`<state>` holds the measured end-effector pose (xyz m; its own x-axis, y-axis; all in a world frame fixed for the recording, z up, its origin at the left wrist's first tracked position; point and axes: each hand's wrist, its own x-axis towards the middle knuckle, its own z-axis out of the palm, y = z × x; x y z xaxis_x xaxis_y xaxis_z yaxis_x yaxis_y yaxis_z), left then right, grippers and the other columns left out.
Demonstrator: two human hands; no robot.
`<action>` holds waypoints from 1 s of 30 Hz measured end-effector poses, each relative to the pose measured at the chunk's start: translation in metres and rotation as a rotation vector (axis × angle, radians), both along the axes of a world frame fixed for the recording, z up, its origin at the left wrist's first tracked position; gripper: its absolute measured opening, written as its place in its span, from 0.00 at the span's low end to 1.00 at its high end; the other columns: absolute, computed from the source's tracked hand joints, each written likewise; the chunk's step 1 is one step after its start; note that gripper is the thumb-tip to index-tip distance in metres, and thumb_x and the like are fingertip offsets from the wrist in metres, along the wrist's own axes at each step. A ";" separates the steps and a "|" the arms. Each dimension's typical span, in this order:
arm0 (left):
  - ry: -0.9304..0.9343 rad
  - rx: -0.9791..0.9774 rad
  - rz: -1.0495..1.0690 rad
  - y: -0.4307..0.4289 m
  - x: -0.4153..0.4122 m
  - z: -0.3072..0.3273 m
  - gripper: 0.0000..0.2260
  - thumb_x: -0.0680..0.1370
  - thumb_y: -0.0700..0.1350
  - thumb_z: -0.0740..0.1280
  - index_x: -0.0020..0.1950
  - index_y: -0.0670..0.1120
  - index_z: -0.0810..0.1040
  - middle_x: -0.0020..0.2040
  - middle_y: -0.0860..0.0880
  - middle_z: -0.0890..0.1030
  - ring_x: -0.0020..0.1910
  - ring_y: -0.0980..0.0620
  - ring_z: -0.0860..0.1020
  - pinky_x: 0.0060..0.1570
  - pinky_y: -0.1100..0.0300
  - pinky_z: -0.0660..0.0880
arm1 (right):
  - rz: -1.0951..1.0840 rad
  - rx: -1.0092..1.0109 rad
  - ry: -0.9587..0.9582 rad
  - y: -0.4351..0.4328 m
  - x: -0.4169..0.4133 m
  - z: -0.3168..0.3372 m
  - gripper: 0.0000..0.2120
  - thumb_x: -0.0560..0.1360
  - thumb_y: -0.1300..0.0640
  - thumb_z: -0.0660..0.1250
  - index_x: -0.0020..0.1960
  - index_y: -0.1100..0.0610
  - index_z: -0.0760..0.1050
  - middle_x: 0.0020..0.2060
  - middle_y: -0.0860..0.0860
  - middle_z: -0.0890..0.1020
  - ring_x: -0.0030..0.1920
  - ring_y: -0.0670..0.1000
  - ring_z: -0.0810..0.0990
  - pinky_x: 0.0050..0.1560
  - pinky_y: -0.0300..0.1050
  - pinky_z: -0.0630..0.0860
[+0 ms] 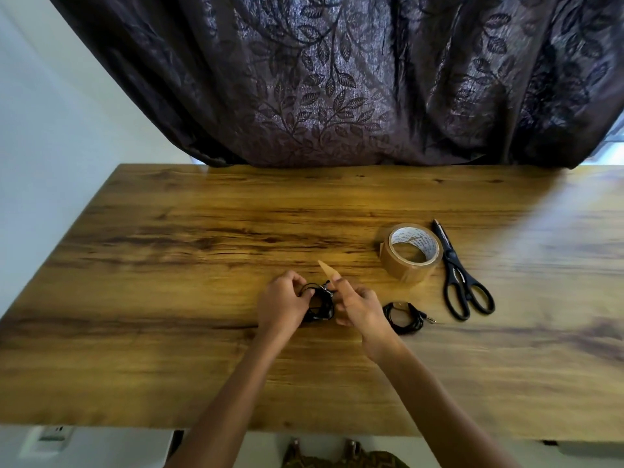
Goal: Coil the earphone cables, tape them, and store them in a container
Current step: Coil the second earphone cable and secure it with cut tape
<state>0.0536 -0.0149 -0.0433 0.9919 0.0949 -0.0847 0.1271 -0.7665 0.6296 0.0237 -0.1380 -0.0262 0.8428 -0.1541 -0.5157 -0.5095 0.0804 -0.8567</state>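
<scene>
Head | left hand (pixel 282 304) grips coiled earphones (pixel 321 309) | right hand (pixel 358 307) pinches tape strip (pixel 326 270)

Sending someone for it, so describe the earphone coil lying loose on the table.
On the wooden table, find the brown tape roll beside the scissors. The loose coil lies nearer the person, jack plug pointing right; the other coil is held.

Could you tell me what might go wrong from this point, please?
The short brown tape strip pinched in the right hand stands free and could fold onto itself or cling to that hand. The black coiled earphone cable, gripped only by the left hand, might spring loose before taping.
</scene>
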 end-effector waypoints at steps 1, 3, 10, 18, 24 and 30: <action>-0.016 0.026 -0.018 -0.001 -0.002 -0.003 0.07 0.75 0.48 0.68 0.51 0.47 0.77 0.48 0.50 0.80 0.42 0.55 0.76 0.35 0.64 0.72 | 0.005 -0.013 0.002 0.000 -0.001 -0.001 0.15 0.77 0.46 0.60 0.53 0.54 0.79 0.45 0.50 0.78 0.45 0.47 0.74 0.48 0.45 0.74; -0.065 0.062 -0.041 -0.002 -0.006 -0.008 0.06 0.75 0.47 0.67 0.51 0.47 0.77 0.48 0.51 0.80 0.41 0.56 0.75 0.33 0.67 0.69 | 0.014 -0.036 0.008 0.001 -0.002 -0.003 0.16 0.77 0.44 0.59 0.51 0.53 0.80 0.47 0.51 0.78 0.46 0.48 0.74 0.51 0.47 0.74; -0.196 0.200 -0.123 -0.004 -0.013 -0.019 0.07 0.77 0.44 0.64 0.52 0.45 0.79 0.48 0.48 0.81 0.48 0.53 0.76 0.40 0.67 0.66 | 0.056 -0.111 0.009 0.000 -0.001 -0.011 0.16 0.78 0.43 0.58 0.48 0.53 0.78 0.50 0.58 0.81 0.45 0.50 0.77 0.54 0.51 0.76; -0.248 0.330 -0.235 -0.001 -0.009 -0.016 0.01 0.73 0.41 0.69 0.43 0.45 0.78 0.38 0.48 0.80 0.35 0.53 0.77 0.30 0.65 0.64 | -0.008 0.012 0.023 -0.003 -0.001 -0.015 0.20 0.78 0.45 0.57 0.49 0.58 0.80 0.53 0.56 0.79 0.53 0.54 0.78 0.47 0.44 0.76; -0.260 0.243 -0.266 0.004 -0.008 -0.017 0.03 0.71 0.39 0.70 0.42 0.44 0.78 0.35 0.47 0.81 0.32 0.51 0.79 0.28 0.64 0.67 | -0.012 0.136 0.036 -0.008 0.000 -0.011 0.19 0.78 0.46 0.57 0.46 0.58 0.80 0.47 0.55 0.81 0.48 0.52 0.78 0.44 0.44 0.74; -0.294 0.006 -0.259 0.006 -0.007 0.011 0.03 0.72 0.38 0.69 0.44 0.42 0.78 0.41 0.48 0.82 0.36 0.54 0.79 0.33 0.62 0.77 | 0.045 0.238 -0.039 -0.014 -0.002 -0.006 0.20 0.77 0.43 0.56 0.45 0.56 0.79 0.49 0.55 0.83 0.52 0.54 0.78 0.52 0.47 0.71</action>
<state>0.0470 -0.0088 -0.0319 0.9651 -0.1620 0.2060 -0.2557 -0.7535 0.6057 0.0219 -0.1521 -0.0319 0.8659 0.0062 -0.5003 -0.4845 0.2597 -0.8354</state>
